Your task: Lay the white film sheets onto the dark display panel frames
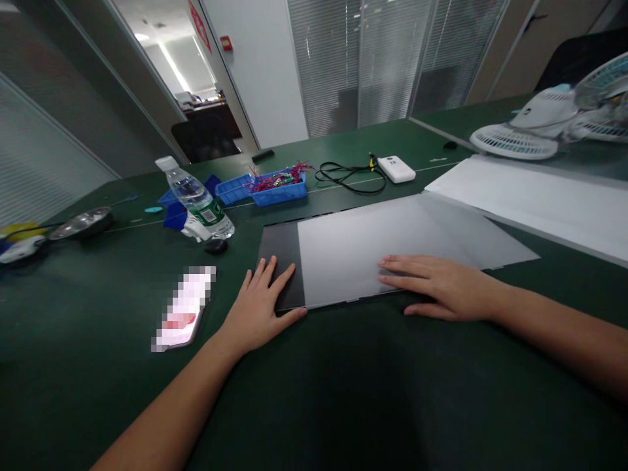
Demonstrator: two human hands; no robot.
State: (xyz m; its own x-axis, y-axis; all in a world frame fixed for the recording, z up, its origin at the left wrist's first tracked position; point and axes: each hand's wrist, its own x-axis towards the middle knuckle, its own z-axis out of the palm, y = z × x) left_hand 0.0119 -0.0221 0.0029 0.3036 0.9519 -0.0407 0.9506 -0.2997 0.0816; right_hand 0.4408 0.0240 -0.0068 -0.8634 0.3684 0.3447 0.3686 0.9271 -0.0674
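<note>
A thin dark rectangular panel (280, 243) lies flat on the green table in front of me. Over most of it rests a translucent whitish sheet (353, 245), which leaves a dark strip bare at the left and reaches past the panel's right end. My left hand (260, 304) has its fingers spread on the bare strip, the thumb by the near edge. Stretched fingers of my right hand (436, 286) lie on the sheet near its front edge. Neither hand grips anything. Left of my left hand is a phone (184, 311), its screen blurred out.
White sheets (540, 199) are stacked at the right, below a white fan (520, 139). Behind the panel stand blue bins (279, 195) with red wires, a black cable (350, 180) and a white power bank (396, 169). A tilted water bottle (196, 199) is at the left.
</note>
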